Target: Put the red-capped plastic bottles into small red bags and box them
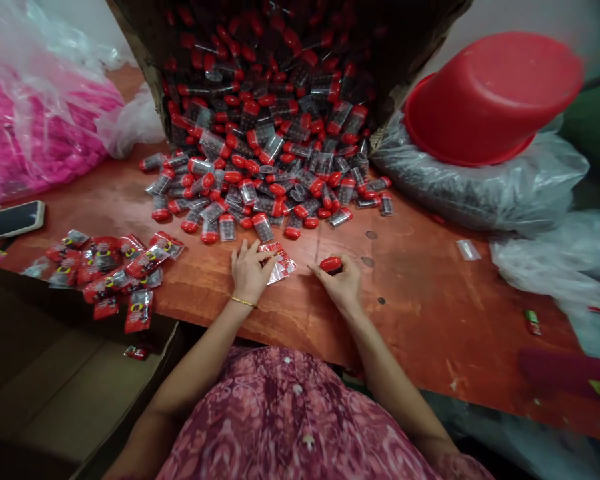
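Note:
My right hand [344,283] is closed round a small red-capped clear container [331,265], its red end showing above the tabletop. My left hand [251,270] lies on the table with its fingers spread. Its thumb touches a few flat red-and-clear printed pouches [282,264]. Just beyond both hands spreads a heap of similar red-capped clear containers [260,193] with dark bits inside, spilling from a tipped carton [143,60]. Left of my left hand sits a pile of filled red pouches [113,263] at the table's edge.
An open cardboard box [125,387] stands below the table edge at left, a pouch inside. A phone [13,222] and a bag of pink pieces [35,127] are on the left. At right, a red tub [500,97] rests on a bag of dark bits [460,193].

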`<state>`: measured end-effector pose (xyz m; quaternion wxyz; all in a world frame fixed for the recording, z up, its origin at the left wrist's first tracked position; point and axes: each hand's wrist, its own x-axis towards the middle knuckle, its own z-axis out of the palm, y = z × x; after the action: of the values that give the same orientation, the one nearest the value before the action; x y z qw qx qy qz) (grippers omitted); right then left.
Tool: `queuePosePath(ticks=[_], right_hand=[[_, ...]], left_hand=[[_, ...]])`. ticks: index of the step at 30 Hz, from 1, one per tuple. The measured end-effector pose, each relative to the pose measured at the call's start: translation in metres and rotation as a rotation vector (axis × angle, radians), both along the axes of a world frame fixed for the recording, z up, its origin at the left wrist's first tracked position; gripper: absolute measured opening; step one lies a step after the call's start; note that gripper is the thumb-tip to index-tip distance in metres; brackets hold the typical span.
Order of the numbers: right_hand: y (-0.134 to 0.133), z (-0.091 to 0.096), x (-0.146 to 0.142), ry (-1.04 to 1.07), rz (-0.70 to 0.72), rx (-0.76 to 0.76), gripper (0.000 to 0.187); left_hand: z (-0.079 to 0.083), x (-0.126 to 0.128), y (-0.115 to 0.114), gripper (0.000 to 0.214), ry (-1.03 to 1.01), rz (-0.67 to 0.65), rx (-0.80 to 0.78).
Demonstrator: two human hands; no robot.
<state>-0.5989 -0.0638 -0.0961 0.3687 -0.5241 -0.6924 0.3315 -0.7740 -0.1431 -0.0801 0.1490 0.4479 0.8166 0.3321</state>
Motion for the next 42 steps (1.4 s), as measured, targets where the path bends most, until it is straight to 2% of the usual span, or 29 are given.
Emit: queuePosePath(ticks=[2,5,7,10,13,15,17,19,21,24,26,31,36,39,42], right_hand=[[-0.009,0.011,-0.014,0.213,-0.032,-0.174,0.038],[-0.024,0.025,-0.035,0.426,0.054,-0.398,0.036],[-0.031,0.03,-0.047,0.527,0.086,-0.478,0.04],[-0.033,0.029,-0.058,0.632,0.049,-0.518,0.039],[-0.031,0.027,-0.06,0.682,-0.01,-0.507,0.034],[-0.03,0.028,-0.057,0.707,-0.014,-0.495,0.033],[-0.031,0.03,-0.053,0.731,0.018,-0.501,0.032],[-0.032,0.032,-0.049,0.735,0.067,-0.52,0.032],[-0.033,0.034,-0.045,0.691,0.118,-0.545,0.032],[-0.032,0.034,-0.039,0.566,0.177,-0.579,0.035],[-0.031,0.033,-0.034,0.494,0.218,-0.602,0.037],[-0.031,0.034,-0.019,0.528,0.304,-0.694,0.031],[-0.043,0.045,-0.009,0.454,0.324,-0.679,0.029],[-0.05,0.052,-0.006,0.403,0.45,-0.708,0.032],[-0.052,0.055,-0.007,0.417,0.562,-0.814,0.04]], left_hand=[[0.001,0.003,0.001,0.017,-0.118,0.05,0.13],[0.006,0.009,-0.002,0.018,-0.288,0.102,0.288],[0.011,0.014,-0.005,0.017,-0.37,0.101,0.335],[0.018,0.018,-0.009,0.018,-0.479,0.074,0.376],[0.024,0.018,-0.014,0.031,-0.647,0.106,0.397],[0.029,0.015,-0.017,0.032,-0.712,0.134,0.328],[0.033,0.013,-0.019,0.028,-0.707,0.097,0.217],[0.035,0.012,-0.017,0.034,-0.743,0.017,0.147],[0.034,0.013,-0.012,0.037,-0.89,-0.006,0.181],[0.031,0.017,-0.002,0.038,-1.098,0.112,0.316],[0.03,0.02,0.002,0.04,-1.171,0.189,0.353],[0.032,0.022,0.003,0.041,-1.265,0.261,0.326],[0.037,0.02,0.003,0.046,-1.338,0.282,0.232],[0.04,0.022,0.002,0.047,-1.326,0.273,0.226],[0.042,0.026,0.0,0.045,-1.325,0.24,0.229]])
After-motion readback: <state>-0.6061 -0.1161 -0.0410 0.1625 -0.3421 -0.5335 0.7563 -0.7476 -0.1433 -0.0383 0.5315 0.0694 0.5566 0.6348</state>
